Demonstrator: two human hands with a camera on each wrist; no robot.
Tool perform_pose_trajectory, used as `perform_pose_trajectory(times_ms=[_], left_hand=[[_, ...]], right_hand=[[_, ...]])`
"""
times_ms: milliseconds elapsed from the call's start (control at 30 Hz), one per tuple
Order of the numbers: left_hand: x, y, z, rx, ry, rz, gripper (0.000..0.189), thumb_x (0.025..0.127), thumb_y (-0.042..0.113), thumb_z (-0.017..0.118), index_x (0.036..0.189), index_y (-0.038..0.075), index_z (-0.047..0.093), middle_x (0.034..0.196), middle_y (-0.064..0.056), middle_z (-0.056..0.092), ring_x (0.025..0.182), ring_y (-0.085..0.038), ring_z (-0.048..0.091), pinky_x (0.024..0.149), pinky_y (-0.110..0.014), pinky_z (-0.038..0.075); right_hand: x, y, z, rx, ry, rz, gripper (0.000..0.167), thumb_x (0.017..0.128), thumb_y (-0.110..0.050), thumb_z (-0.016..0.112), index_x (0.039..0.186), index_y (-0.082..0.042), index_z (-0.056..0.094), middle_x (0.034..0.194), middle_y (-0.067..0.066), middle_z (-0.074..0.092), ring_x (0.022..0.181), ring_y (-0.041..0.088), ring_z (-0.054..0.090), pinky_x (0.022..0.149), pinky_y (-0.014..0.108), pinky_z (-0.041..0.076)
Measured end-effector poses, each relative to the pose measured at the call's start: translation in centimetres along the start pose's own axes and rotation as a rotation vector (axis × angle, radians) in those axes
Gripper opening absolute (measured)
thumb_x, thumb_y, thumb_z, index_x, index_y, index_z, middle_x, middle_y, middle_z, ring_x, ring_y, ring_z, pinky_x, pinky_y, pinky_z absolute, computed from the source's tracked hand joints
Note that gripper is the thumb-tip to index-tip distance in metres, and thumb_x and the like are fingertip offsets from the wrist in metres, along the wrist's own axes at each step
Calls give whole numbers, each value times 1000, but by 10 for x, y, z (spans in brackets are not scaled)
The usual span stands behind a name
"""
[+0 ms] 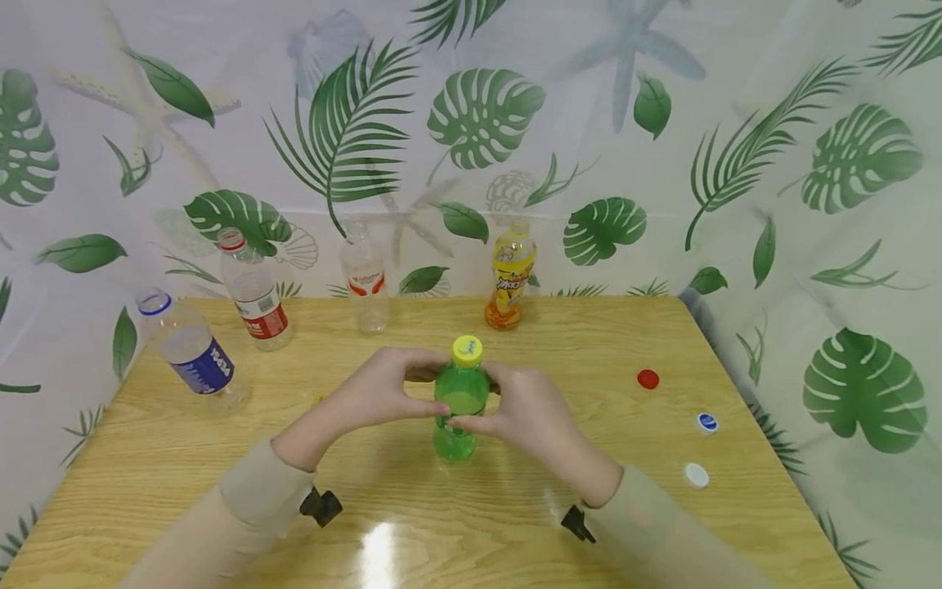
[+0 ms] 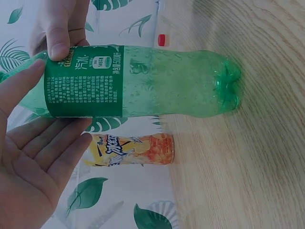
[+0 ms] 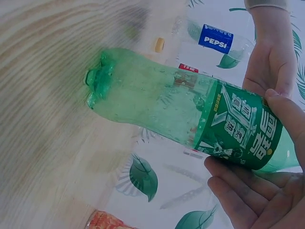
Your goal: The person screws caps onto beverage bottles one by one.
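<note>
Between both hands stands a green plastic bottle [image 1: 459, 393] with a yellow cap [image 1: 467, 351] on its neck. My left hand [image 1: 375, 391] holds it from the left, thumb at the front and fingers partly hidden behind. From the other side my right hand [image 1: 533, 413] grips it, its thumb near the left thumb. In the left wrist view the thumbs lie at the upper edge of the green label [image 2: 86, 81], and the bottle [image 2: 181, 83] looks see-through below it. Whether its base touches the table cannot be told.
Capless bottles stand behind: a Pepsi bottle [image 1: 195, 356], a red-labelled bottle [image 1: 253, 294], a clear bottle [image 1: 365, 282] and a yellow-labelled bottle [image 1: 510, 278]. At right on the table lie a red cap [image 1: 648, 379], a blue cap [image 1: 706, 423] and a white cap [image 1: 696, 475]. A yellow cap [image 3: 159, 45] lies left.
</note>
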State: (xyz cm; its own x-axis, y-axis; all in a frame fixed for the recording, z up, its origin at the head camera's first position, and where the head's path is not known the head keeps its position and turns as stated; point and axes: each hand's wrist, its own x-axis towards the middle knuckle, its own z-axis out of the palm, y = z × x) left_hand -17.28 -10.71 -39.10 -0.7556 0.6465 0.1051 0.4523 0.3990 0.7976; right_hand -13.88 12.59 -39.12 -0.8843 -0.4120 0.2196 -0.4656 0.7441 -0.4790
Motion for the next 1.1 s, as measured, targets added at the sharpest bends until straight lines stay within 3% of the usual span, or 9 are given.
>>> perform_pose_trajectory(times_ms=[300, 500, 733, 1100], left_hand=[[2, 3, 2, 37, 15, 23, 58, 88, 15, 88, 141, 3, 67, 137, -13, 73, 121, -28, 74, 107, -40, 59], [11, 7, 3, 49, 44, 33, 58, 87, 14, 87, 141, 5, 67, 135, -10, 74, 122, -26, 73, 107, -39, 58], [31, 15, 2, 53, 61, 84, 57, 87, 13, 87, 141, 6, 68, 133, -9, 75, 122, -25, 73, 107, -36, 58], [67, 31, -3, 96, 56, 99, 64, 89, 17, 86, 147, 5, 62, 140, -9, 72, 128, -25, 71, 111, -35, 56]], right_hand=[[-2, 4, 2, 11, 24, -20, 46, 78, -34, 97, 110, -8, 77, 92, 2, 81, 82, 14, 76, 74, 31, 63], [1, 8, -6, 0, 43, -4, 48, 76, -33, 98, 109, -6, 76, 89, 2, 80, 78, 12, 72, 70, 28, 59], [5, 15, -23, 11, 60, 30, 47, 77, -29, 97, 111, -4, 76, 93, 6, 81, 85, 21, 76, 75, 38, 62], [13, 32, -52, -11, 98, 71, 53, 79, -28, 96, 119, 0, 74, 102, 16, 81, 95, 34, 79, 82, 49, 64]])
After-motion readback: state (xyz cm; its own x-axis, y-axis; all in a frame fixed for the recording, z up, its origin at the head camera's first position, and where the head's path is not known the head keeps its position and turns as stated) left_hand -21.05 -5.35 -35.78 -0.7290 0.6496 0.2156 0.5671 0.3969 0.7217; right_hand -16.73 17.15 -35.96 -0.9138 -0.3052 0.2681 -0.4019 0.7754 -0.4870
